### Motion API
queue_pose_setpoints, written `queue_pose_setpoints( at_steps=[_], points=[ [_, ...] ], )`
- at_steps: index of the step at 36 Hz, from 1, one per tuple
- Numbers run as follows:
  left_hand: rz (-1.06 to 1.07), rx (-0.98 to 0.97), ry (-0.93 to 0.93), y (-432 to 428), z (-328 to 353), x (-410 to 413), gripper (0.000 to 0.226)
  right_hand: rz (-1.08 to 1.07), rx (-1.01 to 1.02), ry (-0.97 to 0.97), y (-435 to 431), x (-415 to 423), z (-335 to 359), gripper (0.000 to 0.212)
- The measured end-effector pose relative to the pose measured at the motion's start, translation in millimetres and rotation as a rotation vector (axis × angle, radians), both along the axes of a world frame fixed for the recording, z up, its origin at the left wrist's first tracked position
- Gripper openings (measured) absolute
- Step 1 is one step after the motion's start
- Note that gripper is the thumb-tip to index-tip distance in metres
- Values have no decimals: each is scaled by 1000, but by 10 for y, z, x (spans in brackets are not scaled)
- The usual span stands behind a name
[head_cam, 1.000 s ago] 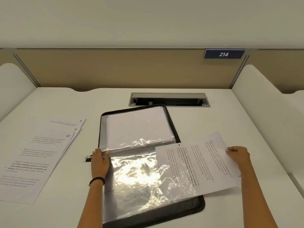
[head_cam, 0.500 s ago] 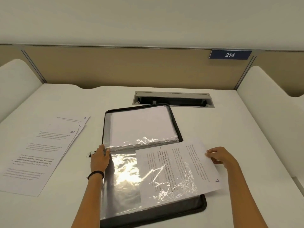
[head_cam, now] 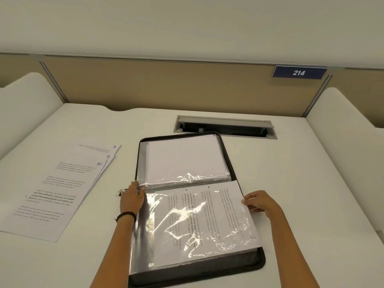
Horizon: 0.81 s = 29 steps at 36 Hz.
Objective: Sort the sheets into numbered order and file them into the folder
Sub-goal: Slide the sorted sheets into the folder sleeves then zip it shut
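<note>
Sheet (head_cam: 220, 217) mostly inside folder (head_cam: 207, 274) sleeve (head_cam: 149, 223), right hand (head_cam: 259, 203) fingers pinching it, left hand (head_cam: 132, 198) fingers flat on the sleeve; left pile (head_cam: 62, 194) unfiled.

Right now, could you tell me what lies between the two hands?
The printed sheet, mostly inside the folder's clear sleeve, seen in the head view.

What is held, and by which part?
Right hand: the printed sheet, by its right edge. Left hand: nothing, only pressing the sleeve at its left edge.
</note>
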<state>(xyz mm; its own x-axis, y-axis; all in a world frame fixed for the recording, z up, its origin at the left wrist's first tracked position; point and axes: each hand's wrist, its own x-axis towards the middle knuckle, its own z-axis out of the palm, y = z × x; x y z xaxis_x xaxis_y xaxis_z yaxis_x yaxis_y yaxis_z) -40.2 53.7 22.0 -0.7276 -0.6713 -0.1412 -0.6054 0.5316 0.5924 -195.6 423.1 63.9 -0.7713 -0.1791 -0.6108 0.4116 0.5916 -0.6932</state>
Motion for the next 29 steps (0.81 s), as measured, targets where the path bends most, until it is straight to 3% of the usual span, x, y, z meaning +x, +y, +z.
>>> queue_pose_setpoints(
  at_steps=[18,22,29],
  points=[
    [-46,10,-28,-91,-30,32,25,2,-11,0,-142,180,56,8],
    [-56,2,-27,-100,-29,40,26,0,-23,-20,-115,216,61,21],
    [-79,15,-12,-111,8,72,19,-17,-43,-96,-99,306,193,20]
  ],
)
